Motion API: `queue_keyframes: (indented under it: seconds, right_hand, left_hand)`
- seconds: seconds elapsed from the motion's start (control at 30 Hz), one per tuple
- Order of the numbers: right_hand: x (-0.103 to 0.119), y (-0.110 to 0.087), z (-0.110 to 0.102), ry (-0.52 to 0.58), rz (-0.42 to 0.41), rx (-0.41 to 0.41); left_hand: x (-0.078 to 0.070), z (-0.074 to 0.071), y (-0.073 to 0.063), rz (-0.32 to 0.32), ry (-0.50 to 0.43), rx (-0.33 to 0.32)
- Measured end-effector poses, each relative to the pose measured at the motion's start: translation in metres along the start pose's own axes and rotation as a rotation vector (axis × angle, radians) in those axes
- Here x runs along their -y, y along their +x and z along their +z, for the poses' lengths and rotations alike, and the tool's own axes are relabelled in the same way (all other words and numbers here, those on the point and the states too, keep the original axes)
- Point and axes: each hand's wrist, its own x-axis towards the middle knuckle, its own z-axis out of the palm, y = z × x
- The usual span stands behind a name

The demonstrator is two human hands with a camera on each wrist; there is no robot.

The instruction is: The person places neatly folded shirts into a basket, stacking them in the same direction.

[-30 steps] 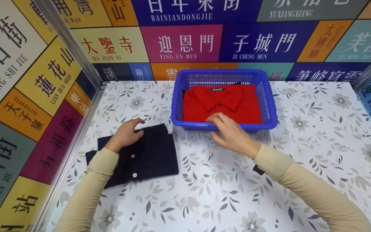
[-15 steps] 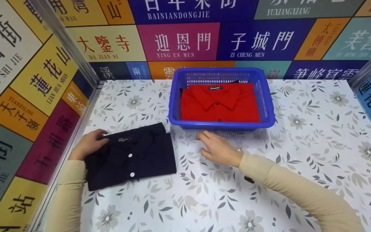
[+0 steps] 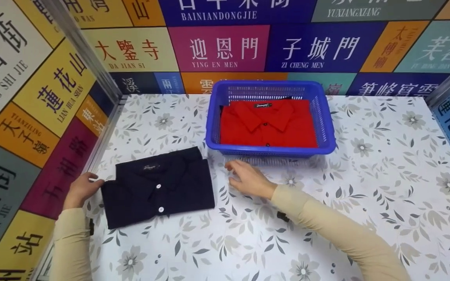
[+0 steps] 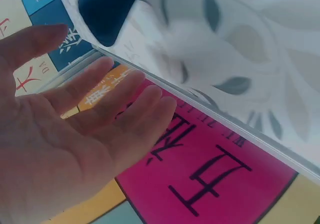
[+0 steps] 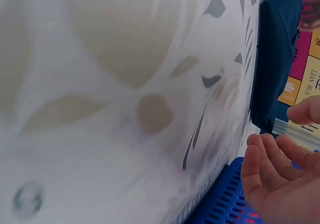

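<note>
A folded dark navy shirt (image 3: 182,183) with white buttons lies on the flowered table, its collar toward the back. My left hand (image 3: 83,190) is beside its left edge, thumb and fingertips close to the corner. In the left wrist view the left hand (image 4: 85,119) shows relaxed fingers and a bare palm. Between the shirt and the basket's front, my right hand (image 3: 251,180) hovers with loosely bent fingers. The right wrist view shows the right hand (image 5: 285,174) holding nothing. A folded red shirt (image 3: 244,132) lies in the blue basket (image 3: 270,150).
The flowered tabletop (image 3: 385,187) runs under everything. Printed sign panels (image 3: 217,50) form the back wall, and more stand along the left and right sides. A metal rail (image 3: 104,146) follows the table's left edge.
My left hand has moved left off the navy shirt to its left edge. My right hand has drawn back from the red shirt in the basket, toward the navy shirt.
</note>
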Motion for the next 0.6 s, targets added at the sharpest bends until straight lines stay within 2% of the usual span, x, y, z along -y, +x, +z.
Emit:
queue_keyframes:
  seconds: [0.1,0.23,0.33,0.47,0.6]
  right_hand:
    - [-0.001,0.006,0.007,0.039,0.005,-0.018]
    - [-0.002,0.012,0.016,0.086,0.027,-0.039]
    - [0.0,0.017,0.023,0.116,0.052,-0.046]
    - [0.006,0.023,0.028,0.149,0.087,-0.059]
    - [0.015,0.029,0.031,0.215,0.178,-0.052]
  left_hand:
    - [0.001,0.004,-0.002,-0.055,-0.084,0.039]
    - [0.002,0.013,-0.005,-0.165,-0.333,0.136]
    - [0.002,0.019,-0.007,-0.218,-0.444,0.187]
    - [-0.001,0.023,-0.008,-0.21,-0.471,0.223]
    - [-0.004,0.028,-0.007,-0.18,-0.457,0.227]
